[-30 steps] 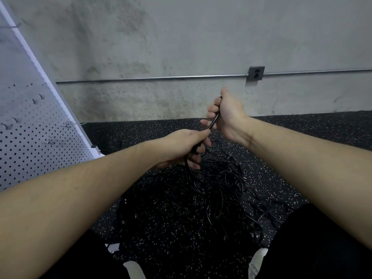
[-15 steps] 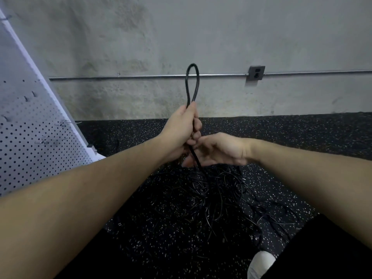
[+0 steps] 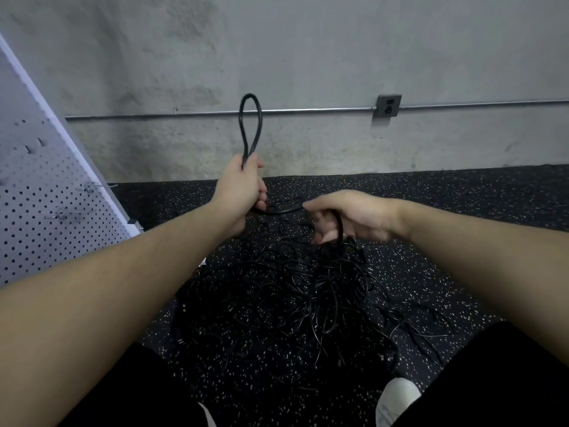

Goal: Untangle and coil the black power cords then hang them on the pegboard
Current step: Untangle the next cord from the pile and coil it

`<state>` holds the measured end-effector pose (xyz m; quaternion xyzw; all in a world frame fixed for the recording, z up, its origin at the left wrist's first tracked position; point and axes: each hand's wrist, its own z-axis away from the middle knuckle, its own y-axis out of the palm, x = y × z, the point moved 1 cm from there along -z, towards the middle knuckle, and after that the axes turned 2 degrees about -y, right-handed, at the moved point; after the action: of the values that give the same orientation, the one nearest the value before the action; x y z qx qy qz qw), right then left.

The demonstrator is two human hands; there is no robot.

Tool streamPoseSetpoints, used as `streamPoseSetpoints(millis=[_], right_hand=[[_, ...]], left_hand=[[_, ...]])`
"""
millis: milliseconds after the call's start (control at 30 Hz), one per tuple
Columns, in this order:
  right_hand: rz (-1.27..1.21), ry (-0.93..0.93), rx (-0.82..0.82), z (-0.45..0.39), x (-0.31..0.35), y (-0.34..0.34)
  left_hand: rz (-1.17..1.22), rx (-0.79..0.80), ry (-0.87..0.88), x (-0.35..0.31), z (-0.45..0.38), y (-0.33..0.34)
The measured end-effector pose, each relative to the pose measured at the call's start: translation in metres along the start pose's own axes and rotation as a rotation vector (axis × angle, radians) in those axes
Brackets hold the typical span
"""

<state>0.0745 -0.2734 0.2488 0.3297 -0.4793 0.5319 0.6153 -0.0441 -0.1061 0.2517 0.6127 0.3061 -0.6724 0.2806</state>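
Note:
My left hand (image 3: 241, 188) grips a black power cord, and a narrow loop of that cord (image 3: 250, 124) stands up above the fist. From the fist's underside the cord (image 3: 281, 209) runs right into my right hand (image 3: 345, 217), whose fingers curl round it. Below the right hand the cord drops into a tangled pile of black cords (image 3: 308, 291) on the speckled black floor. The white pegboard (image 3: 40, 211) leans at the left with metal hooks (image 3: 92, 187) sticking out of it.
A grey concrete wall (image 3: 308, 57) rises behind the floor, with a metal conduit (image 3: 308, 110) and a socket box (image 3: 388, 105) on it. My dark trouser legs and a white shoe (image 3: 397, 396) lie at the bottom edge.
My left hand has risen with a cord loop standing above it. My right hand has come down from the loop's top and moved right, drawing the cord out sideways.

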Motion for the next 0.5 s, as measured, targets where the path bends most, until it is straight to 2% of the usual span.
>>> streamPoseSetpoints(millis=[67,200,400,500], right_hand=[[-0.027,-0.047,-0.039,-0.002,0.002,-0.002],[0.164,-0.035,-0.104,-0.002,-0.001,0.001],[0.412,-0.058,-0.318,-0.003,0.003,-0.006],[0.304,-0.059,-0.290,-0.005,0.007,-0.010]], left_hand=[[-0.003,-0.031,-0.007,0.003,-0.005,-0.007],[-0.117,-0.024,-0.055,0.015,-0.008,-0.015],[-0.192,0.212,-0.054,0.016,0.005,-0.016],[-0.232,0.247,-0.047,0.016,0.011,-0.015]])
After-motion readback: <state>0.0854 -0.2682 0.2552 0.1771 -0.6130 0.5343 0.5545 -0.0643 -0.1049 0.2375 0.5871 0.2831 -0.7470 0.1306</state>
